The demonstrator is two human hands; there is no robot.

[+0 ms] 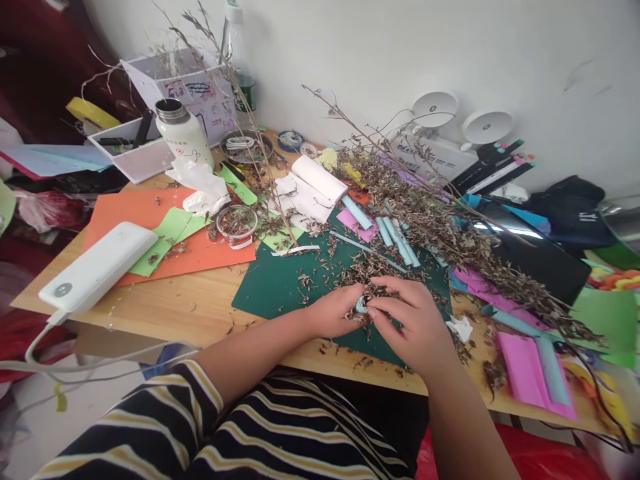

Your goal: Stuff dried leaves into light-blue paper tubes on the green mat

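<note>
My left hand is closed around a short light-blue paper tube, whose open end faces up. Dark leaf bits show at its mouth. The thumb and index finger of my right hand pinch dried leaves at that opening, while its other fingers are spread. Under both hands lies a dark green mat with crumbled dried leaves heaped on it. Several rolled light-blue paper tubes rest just behind the heap. The palm side of my left hand is hidden.
Long dried branches stretch across the right side. A white power bank with a cable lies at left, near orange paper. Behind stand an uncapped white bottle and a clear cup. Pink paper sits near the right edge.
</note>
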